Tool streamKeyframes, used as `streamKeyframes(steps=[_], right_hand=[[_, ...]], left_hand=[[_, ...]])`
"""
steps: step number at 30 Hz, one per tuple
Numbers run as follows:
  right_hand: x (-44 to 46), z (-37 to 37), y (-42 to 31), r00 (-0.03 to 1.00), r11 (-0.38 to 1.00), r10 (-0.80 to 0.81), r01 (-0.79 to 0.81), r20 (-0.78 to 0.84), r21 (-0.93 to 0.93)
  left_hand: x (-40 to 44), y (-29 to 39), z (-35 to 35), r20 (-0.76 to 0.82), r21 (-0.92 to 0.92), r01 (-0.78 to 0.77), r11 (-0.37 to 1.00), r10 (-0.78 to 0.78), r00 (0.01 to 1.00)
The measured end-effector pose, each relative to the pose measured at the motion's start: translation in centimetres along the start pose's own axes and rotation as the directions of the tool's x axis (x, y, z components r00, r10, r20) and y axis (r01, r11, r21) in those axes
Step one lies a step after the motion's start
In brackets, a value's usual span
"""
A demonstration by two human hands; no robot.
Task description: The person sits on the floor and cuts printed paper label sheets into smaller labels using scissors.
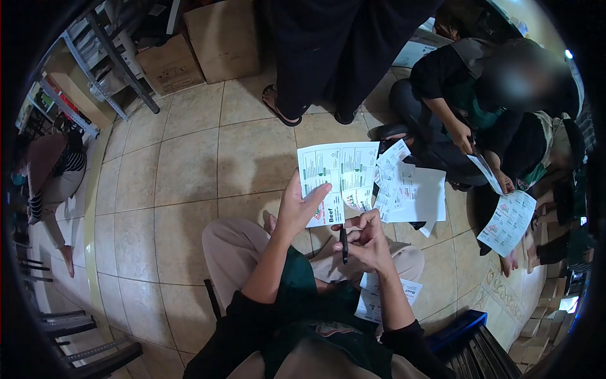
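My left hand (302, 205) is closed on a printed label sheet (325, 165), its thumb on the front and the sheet partly split along the lower middle. My right hand (368, 241) holds a black-handled cutting tool (344, 243) at the sheet's lower edge; its blade is mostly hidden. A further printed sheet (372, 297) lies by my right forearm. Beyond my right hand, cut labels (390, 180) and a white sheet (423, 196) lie on the floor.
A seated co-worker (467, 95) on the right works on another label sheet (508, 221). Someone stands ahead in dark clothing (334, 57). Cardboard boxes (221, 41) stand at the back, a metal rack (104, 57) at the left, a blue crate (457, 331) at the lower right.
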State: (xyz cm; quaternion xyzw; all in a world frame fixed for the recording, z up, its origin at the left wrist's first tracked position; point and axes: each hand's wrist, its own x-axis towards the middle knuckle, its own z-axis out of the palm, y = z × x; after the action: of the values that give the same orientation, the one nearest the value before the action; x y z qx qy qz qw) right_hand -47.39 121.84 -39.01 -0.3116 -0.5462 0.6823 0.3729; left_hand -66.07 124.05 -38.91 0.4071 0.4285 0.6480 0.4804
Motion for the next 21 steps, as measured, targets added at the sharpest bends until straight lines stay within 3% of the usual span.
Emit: streamKeyframes(steps=[10,13,15,19,21], right_hand=[[0.0,0.1,0.6,0.997,0.997,-0.074,0.074,-0.019,-0.003],[0.0,0.5,0.1,0.987,0.991,-0.115,0.107,-0.109,-0.083],[-0.2,-0.2,0.5,1.000,0.994,-0.006,0.003,-0.028,-0.110],[0.0,-0.4,0.5,0.998,0.995,0.038,-0.034,0.048,-0.094],[-0.1,-0.1,-0.5,0.991,0.991,0.119,-0.122,0.061,0.053]], left_hand=[[-0.1,0.2,0.1,0.013,-0.021,0.004,1.000,-0.003,1.000],[-0.2,0.2,0.1,0.012,-0.018,0.006,1.000,-0.006,1.000],[-0.2,0.0,0.0,0.009,-0.015,0.008,1.000,-0.008,1.000],[-0.2,0.1,0.0,-0.003,-0.013,0.040,0.999,-0.040,0.999],[-0.2,0.0,0.0,-0.003,-0.019,0.050,0.999,-0.050,0.999]])
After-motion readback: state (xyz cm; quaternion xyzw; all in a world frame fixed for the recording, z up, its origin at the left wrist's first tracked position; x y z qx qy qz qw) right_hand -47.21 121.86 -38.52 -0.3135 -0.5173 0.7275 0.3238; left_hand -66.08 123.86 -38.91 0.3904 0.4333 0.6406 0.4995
